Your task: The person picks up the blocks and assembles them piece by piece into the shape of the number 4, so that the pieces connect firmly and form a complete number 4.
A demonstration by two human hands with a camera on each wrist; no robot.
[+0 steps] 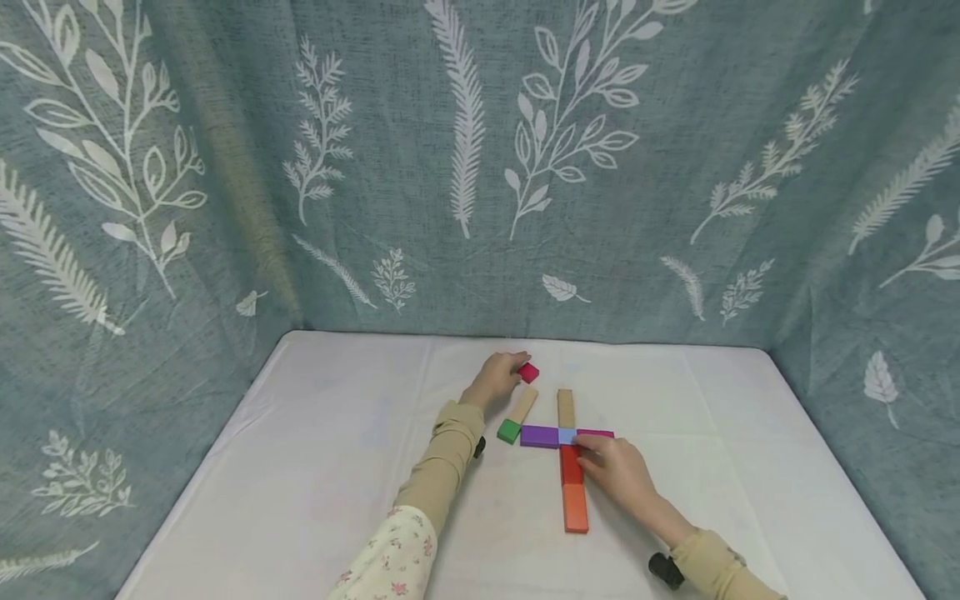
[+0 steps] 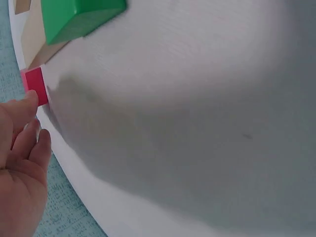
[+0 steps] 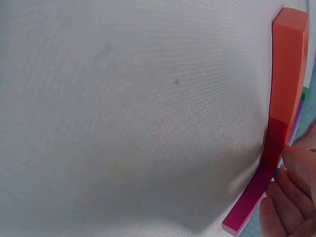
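Note:
My left hand (image 1: pixel 498 375) is at the far part of the table, pinching a small pinkish-red block (image 1: pixel 528 372) between thumb and fingers. In the left wrist view the thumb lies against that block (image 2: pixel 36 86). Over the cross of flat blocks rests my right hand (image 1: pixel 618 471), its fingertips touching around the light blue block (image 1: pixel 567 436) and the red block (image 1: pixel 572 465). A purple block (image 1: pixel 540 437), a magenta block (image 1: pixel 596 432) and a wooden block (image 1: pixel 566 407) meet at the light blue one. An orange block (image 1: pixel 575 508) extends the red one toward me.
Left of the cross, a green block (image 1: pixel 508 431) touches the end of a slanted wooden block (image 1: pixel 524 405). All lie on a white-covered table (image 1: pixel 337 467). A patterned blue-green curtain (image 1: pixel 420 167) rises behind the table and at its sides.

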